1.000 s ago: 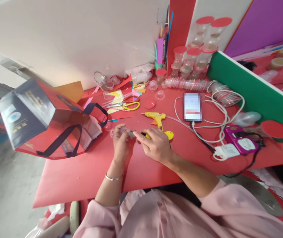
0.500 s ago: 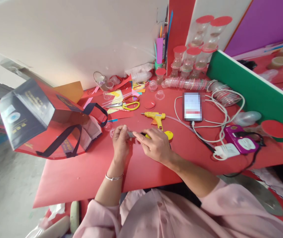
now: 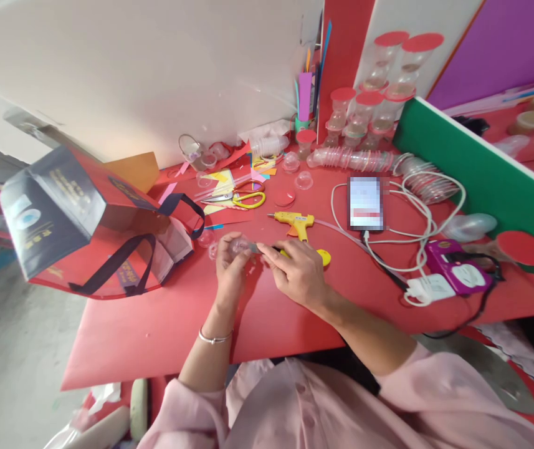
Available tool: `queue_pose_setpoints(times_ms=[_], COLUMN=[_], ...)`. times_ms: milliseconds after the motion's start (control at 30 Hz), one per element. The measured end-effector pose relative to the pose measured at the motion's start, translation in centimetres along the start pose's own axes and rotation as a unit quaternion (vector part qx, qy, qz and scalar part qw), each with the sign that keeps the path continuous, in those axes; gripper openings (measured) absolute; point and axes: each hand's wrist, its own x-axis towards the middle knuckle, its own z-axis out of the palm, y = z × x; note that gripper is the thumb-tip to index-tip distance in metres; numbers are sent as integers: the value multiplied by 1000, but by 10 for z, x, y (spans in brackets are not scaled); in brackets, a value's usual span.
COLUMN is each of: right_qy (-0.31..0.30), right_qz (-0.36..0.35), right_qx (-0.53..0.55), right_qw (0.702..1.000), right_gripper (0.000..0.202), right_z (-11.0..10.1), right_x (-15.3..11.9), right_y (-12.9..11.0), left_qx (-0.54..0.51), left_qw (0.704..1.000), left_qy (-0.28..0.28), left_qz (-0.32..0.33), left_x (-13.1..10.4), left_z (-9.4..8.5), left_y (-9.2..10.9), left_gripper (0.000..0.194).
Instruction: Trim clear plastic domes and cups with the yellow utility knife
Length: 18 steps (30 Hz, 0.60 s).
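- The left hand [image 3: 230,269] rests on the red table [image 3: 164,324] just in front of the glue gun [image 3: 297,223], its fingers curled around a small clear cup [image 3: 240,246] and pinching it at the rim.
- The right hand [image 3: 296,272] lies just beside the left one, nearer the glue gun's handle; its thumb and forefinger close on a thin tool [image 3: 267,249] with a grey tip, and that tip touches the clear cup.
- What kind of tool it is cannot be told; most of it is hidden under the fingers.
- The clear cup sits raised between the two hands, in front and to the left of the glue gun.
- A yellow-handled pair of scissors [image 3: 243,198] lies behind and to the left of the glue gun among coloured paper scraps.
- A phone [image 3: 365,202] lies to the right of the glue gun, with white cables [image 3: 423,212] looped about it.
- A red and black bag [image 3: 84,221] lies tipped on its side well to the left of the glue gun.
- Clear cups with red lids [image 3: 364,106] stand stacked behind the glue gun, against the wall.
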Motion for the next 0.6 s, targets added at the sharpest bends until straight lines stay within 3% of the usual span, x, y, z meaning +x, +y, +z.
queue_pose_setpoints(times_ms=[233, 600], right_qy=[-31, -32], right_qz=[3, 8], right_qx=[1, 0], right_qw=[1000, 999], right_gripper=[45, 41], right_z=[2, 3], right_x=[-2, -4], right_y=[2, 2], left_qx=[-19, 42], left_qw=[999, 999], left_qy=[-39, -14], left_qz=[10, 10], left_x=[-3, -5], left_z=[2, 3], left_y=[5, -1], left_gripper=[40, 48])
